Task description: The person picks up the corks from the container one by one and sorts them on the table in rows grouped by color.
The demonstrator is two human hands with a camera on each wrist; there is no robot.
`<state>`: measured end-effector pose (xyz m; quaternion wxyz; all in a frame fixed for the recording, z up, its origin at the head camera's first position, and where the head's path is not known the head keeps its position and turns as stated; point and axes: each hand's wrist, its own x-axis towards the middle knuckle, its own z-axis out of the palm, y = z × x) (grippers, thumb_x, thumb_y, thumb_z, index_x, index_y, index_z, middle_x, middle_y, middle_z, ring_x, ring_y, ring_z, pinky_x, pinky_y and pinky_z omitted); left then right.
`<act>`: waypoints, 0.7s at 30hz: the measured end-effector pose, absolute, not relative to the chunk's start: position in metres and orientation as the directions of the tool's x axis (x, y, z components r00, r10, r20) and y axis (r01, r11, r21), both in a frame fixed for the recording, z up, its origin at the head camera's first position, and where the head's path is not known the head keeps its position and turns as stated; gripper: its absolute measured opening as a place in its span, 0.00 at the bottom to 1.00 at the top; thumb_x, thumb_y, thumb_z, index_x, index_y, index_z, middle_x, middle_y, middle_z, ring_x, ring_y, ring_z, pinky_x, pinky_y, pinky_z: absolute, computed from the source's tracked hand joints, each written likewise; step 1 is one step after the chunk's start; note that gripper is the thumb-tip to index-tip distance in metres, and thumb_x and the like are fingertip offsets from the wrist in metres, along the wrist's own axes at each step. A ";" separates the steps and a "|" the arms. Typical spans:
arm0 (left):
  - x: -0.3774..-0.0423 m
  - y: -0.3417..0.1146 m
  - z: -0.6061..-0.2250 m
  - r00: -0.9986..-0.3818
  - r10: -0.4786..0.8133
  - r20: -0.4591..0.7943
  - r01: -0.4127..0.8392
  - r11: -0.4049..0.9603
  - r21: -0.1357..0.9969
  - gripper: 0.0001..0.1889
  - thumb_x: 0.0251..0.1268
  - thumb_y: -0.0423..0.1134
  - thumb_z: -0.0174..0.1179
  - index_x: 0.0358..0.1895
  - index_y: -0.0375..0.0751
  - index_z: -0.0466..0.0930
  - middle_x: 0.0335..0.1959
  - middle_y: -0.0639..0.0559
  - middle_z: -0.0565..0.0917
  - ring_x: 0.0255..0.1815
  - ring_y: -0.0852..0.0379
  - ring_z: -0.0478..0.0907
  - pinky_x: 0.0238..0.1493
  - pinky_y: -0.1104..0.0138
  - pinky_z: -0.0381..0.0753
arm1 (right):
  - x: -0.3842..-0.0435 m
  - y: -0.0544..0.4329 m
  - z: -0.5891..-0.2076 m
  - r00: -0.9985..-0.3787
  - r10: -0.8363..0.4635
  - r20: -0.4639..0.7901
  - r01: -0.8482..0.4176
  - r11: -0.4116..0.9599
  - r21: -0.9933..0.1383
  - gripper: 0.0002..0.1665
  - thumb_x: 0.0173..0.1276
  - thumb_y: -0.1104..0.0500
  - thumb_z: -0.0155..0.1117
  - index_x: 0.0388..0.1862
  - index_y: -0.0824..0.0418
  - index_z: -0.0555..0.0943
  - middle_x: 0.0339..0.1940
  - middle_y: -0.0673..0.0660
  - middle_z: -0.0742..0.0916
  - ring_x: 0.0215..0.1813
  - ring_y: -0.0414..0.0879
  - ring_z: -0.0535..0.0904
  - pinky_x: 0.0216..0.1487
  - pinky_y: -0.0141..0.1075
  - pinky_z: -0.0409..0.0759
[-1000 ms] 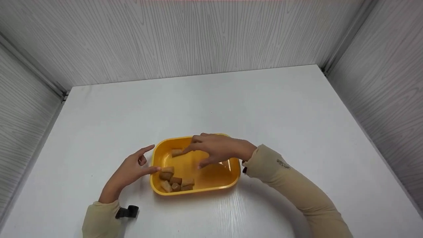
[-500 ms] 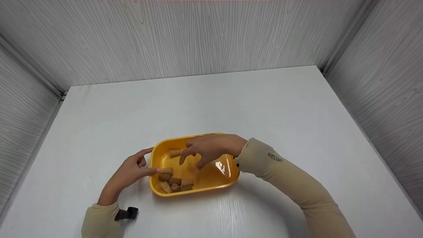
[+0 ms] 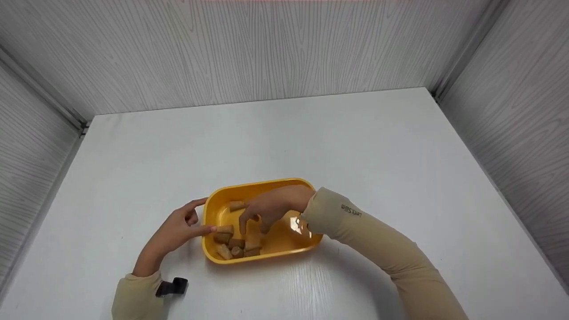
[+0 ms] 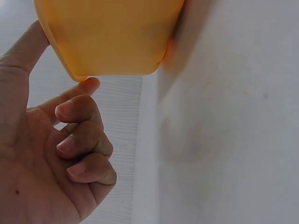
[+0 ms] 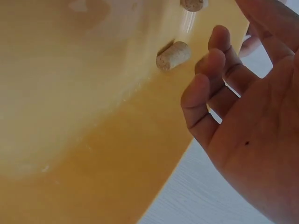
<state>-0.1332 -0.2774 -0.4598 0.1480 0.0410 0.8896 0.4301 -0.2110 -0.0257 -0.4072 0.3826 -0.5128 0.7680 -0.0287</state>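
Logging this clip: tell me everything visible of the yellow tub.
A yellow tub, glossy, plastic-looking: oblong with rounded corners, raised walls and a rim, open on top. It stands upright on the white table, corks lying in its left half. The left hand holds its left end, thumb over the rim; the right hand reaches inside, whether it touches the tub is unclear.

Tabletop: white, smooth, runs well past both grips on either side. Directly on it: yellow tray, upright, rounded corners, left end touching left grip, interior under right grip. Glossy, faintly grained patch nearer the person than right grip.
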 end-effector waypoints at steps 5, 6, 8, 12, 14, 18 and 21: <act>-0.132 -0.278 -0.461 -0.955 0.205 -0.215 -0.045 0.615 0.787 0.39 0.54 0.51 0.70 0.69 0.45 0.66 0.23 0.53 0.60 0.22 0.61 0.57 0.24 0.70 0.59 | -0.206 -0.035 -0.419 -0.120 -0.778 -0.617 -0.776 0.461 -0.431 0.21 0.66 0.60 0.66 0.56 0.43 0.78 0.49 0.51 0.76 0.47 0.43 0.68 0.50 0.32 0.70; -0.132 -0.278 -0.462 -0.955 0.202 -0.217 -0.048 0.615 0.787 0.39 0.54 0.51 0.70 0.69 0.45 0.67 0.23 0.53 0.60 0.22 0.61 0.57 0.24 0.70 0.59 | -0.205 -0.036 -0.421 -0.112 -0.775 -0.622 -0.774 0.461 -0.434 0.21 0.65 0.59 0.66 0.56 0.43 0.78 0.47 0.50 0.76 0.46 0.42 0.68 0.49 0.31 0.69; -0.132 -0.279 -0.463 -0.956 0.197 -0.219 -0.053 0.618 0.785 0.39 0.54 0.51 0.70 0.69 0.45 0.66 0.23 0.53 0.60 0.22 0.61 0.57 0.24 0.70 0.59 | -0.205 -0.038 -0.425 -0.102 -0.774 -0.624 -0.767 0.461 -0.446 0.20 0.65 0.60 0.67 0.54 0.45 0.78 0.43 0.49 0.76 0.44 0.42 0.67 0.46 0.30 0.69; -0.131 -0.280 -0.465 -0.955 0.178 -0.238 -0.077 0.627 0.775 0.40 0.54 0.51 0.70 0.70 0.45 0.66 0.24 0.53 0.61 0.23 0.59 0.59 0.24 0.70 0.60 | -0.203 -0.040 -0.430 -0.097 -0.775 -0.624 -0.732 0.481 -0.483 0.18 0.64 0.62 0.67 0.51 0.47 0.77 0.37 0.48 0.74 0.41 0.42 0.68 0.41 0.29 0.69; -0.130 -0.282 -0.465 -0.954 0.166 -0.251 -0.092 0.635 0.767 0.40 0.54 0.51 0.70 0.70 0.45 0.65 0.24 0.53 0.61 0.24 0.59 0.59 0.25 0.70 0.60 | -0.202 -0.041 -0.431 -0.102 -0.775 -0.623 -0.727 0.485 -0.485 0.17 0.65 0.64 0.66 0.49 0.48 0.76 0.34 0.49 0.73 0.39 0.42 0.70 0.39 0.29 0.69; -0.128 -0.282 -0.464 -0.952 0.149 -0.267 -0.113 0.640 0.760 0.41 0.53 0.53 0.70 0.70 0.46 0.65 0.24 0.53 0.62 0.24 0.58 0.60 0.25 0.70 0.60 | -0.199 -0.043 -0.435 -0.112 -0.782 -0.613 -0.732 0.482 -0.482 0.16 0.65 0.67 0.63 0.46 0.49 0.73 0.33 0.49 0.74 0.37 0.42 0.71 0.37 0.30 0.69; -0.126 -0.281 -0.463 -0.952 0.147 -0.269 -0.118 0.633 0.765 0.40 0.54 0.52 0.70 0.70 0.46 0.65 0.25 0.53 0.62 0.24 0.58 0.60 0.25 0.70 0.60 | -0.197 -0.042 -0.438 -0.103 -0.790 -0.604 -0.730 0.472 -0.493 0.16 0.65 0.70 0.60 0.44 0.50 0.73 0.34 0.51 0.75 0.37 0.43 0.71 0.36 0.30 0.69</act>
